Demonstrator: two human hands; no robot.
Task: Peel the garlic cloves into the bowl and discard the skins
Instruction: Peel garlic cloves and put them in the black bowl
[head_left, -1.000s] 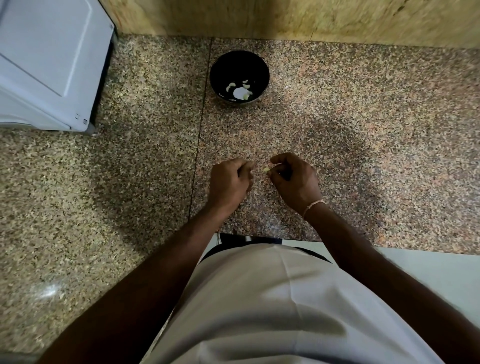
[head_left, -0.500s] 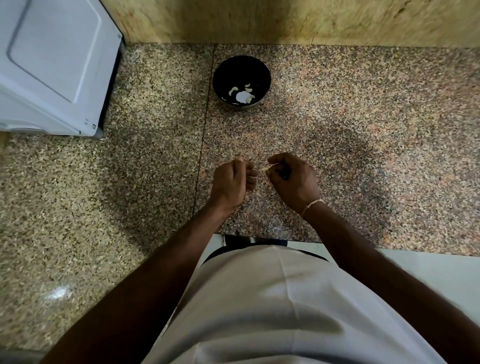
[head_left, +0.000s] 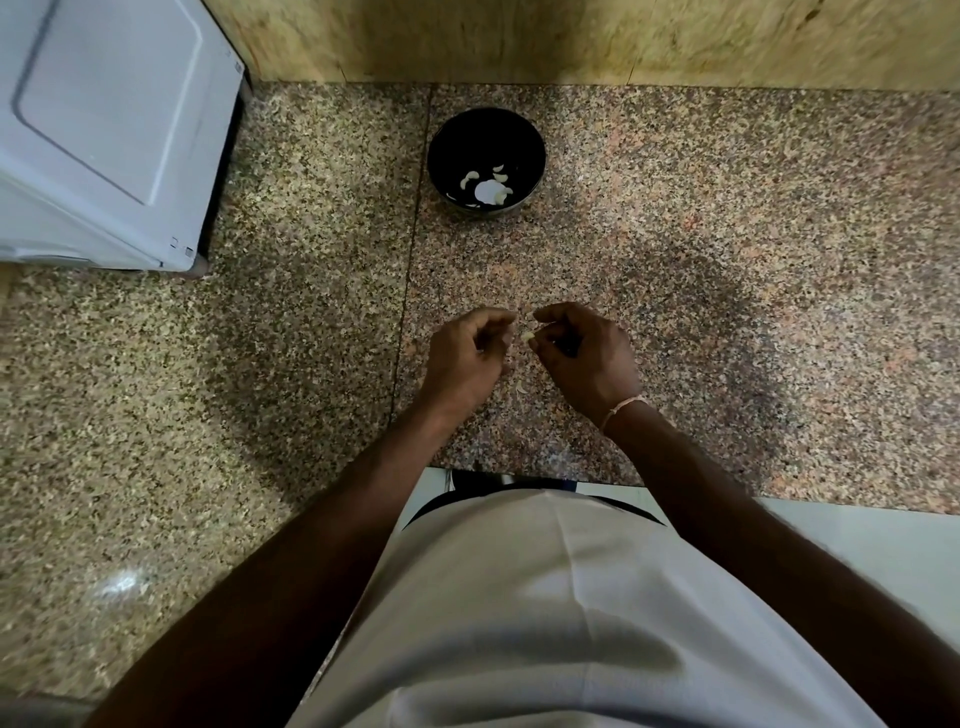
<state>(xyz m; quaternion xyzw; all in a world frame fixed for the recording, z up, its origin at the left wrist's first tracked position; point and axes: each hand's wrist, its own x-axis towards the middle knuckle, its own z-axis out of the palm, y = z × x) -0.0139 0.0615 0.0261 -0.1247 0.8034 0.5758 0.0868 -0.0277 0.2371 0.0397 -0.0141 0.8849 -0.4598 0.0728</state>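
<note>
A pale garlic clove (head_left: 528, 336) sits pinched at the right hand's (head_left: 587, 358) fingertips; beyond both hands stands a black bowl (head_left: 452, 136) (peeled cloves (head_left: 469, 179) inside); a skin scrap (head_left: 521, 387) lies between the wrists

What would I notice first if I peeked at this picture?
Two hands meet in the middle above the speckled stone counter: the right hand pinches a small garlic clove, with the left hand close beside. Farther back sits a black bowl with pale peeled cloves inside.

The right hand (head_left: 587, 356) is pinching a garlic clove (head_left: 528, 336) at its fingertips, the left hand (head_left: 467, 353) curling just beside it; beyond both hands, a black bowl (head_left: 485, 130) is sitting on the surface (head_left: 727, 234).
</note>
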